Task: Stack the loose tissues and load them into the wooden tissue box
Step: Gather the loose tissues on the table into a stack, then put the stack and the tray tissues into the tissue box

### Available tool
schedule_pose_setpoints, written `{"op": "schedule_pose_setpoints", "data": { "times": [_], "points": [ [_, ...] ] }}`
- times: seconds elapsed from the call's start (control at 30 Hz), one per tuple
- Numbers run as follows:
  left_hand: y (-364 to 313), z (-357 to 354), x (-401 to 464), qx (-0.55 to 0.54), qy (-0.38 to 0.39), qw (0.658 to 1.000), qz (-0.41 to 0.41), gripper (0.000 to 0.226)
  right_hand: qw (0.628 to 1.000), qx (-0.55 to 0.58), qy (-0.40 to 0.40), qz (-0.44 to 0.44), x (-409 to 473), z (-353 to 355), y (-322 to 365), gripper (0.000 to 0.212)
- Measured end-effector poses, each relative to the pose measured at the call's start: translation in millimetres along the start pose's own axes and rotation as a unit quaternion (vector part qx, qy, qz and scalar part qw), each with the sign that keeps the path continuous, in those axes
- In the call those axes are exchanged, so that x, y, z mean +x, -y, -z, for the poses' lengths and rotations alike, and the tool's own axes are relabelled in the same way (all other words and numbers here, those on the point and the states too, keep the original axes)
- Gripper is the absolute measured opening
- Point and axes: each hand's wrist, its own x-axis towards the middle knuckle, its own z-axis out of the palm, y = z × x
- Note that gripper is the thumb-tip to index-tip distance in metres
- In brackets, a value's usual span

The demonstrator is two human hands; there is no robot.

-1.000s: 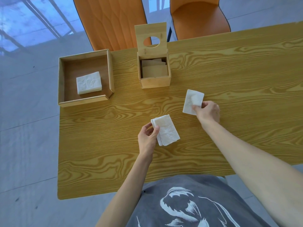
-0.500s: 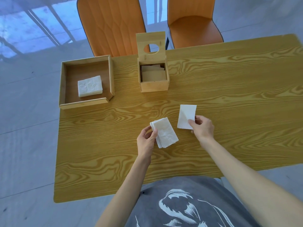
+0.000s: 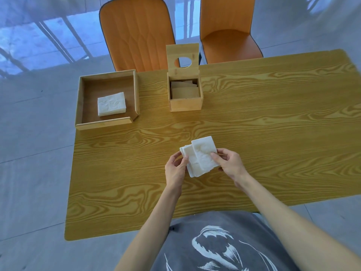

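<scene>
A wood-grain table [image 3: 254, 133] is set on a pale tiled floor [image 3: 35, 173], with two orange chairs [image 3: 136, 34] drawn up at its far edge. A shallow wooden tray [image 3: 78, 106] holding a folded tissue pile [image 3: 111, 104] is placed far left. The wooden tissue box [image 3: 185, 104] is stood beside it, lid raised. Near the middle, loose tissues [image 3: 199, 156] are pinched by the left hand [image 3: 174, 171] and the right hand [image 3: 230, 165].

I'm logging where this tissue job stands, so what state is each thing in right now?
Wooden tissue box: lid upright, open, stack inside.
Lid: raised, oval hole showing.
Wooden tray: holds one folded tissue pile.
Tissue stack: held at the table, edges uneven.
Top tissue: laid askew on the stack.
Left hand: pinching the stack's left edge.
Right hand: gripping the top tissue.
</scene>
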Motion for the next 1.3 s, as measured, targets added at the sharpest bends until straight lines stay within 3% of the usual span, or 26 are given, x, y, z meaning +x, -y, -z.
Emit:
{"op": "schedule_pose_setpoints", "data": {
  "times": [0.4, 0.53, 0.6, 0.7, 0.8, 0.9, 1.1, 1.2, 1.3],
  "points": [
    [-9, -1, -1, -0.002, 0.048, 0.999, 0.010, 0.038, 0.991, -0.129, 0.028, 0.037, 3, -15, -7, 0.013],
    [-14, -2, 1, 0.034, 0.068, 0.997, 0.006, 0.025, 0.982, -0.182, 0.011, 0.051, 5, -15, -6, 0.017],
    [-18, 0, 3, 0.031, 0.085, 0.996, 0.018, 0.016, 0.981, -0.184, -0.003, 0.059, 5, -15, -4, 0.024],
    [-25, 5, 9, -0.006, 0.121, 0.992, 0.038, 0.021, 0.986, -0.151, -0.013, 0.062, 9, -13, 2, 0.039],
    [-33, 11, 16, -0.064, 0.156, 0.985, 0.046, 0.024, 0.996, -0.058, 0.072, 0.016, 15, -11, 15, 0.050],
    [-40, 19, 20, -0.087, 0.176, 0.980, 0.038, 0.030, 0.990, -0.033, 0.137, 0.005, 20, -11, 23, 0.041],
    [-52, 33, 27, 0.137, 0.125, 0.977, -0.103, 0.031, 0.968, -0.201, 0.061, 0.140, 29, -16, 33, 0.020],
    [-53, 37, 29, 0.256, 0.106, 0.947, -0.162, 0.042, 0.929, -0.319, 0.059, 0.179, 31, -21, 32, 0.026],
    [-53, 37, 28, 0.321, 0.095, 0.924, -0.184, 0.045, 0.910, -0.362, 0.054, 0.197, 32, -23, 26, 0.031]
  ]
}}
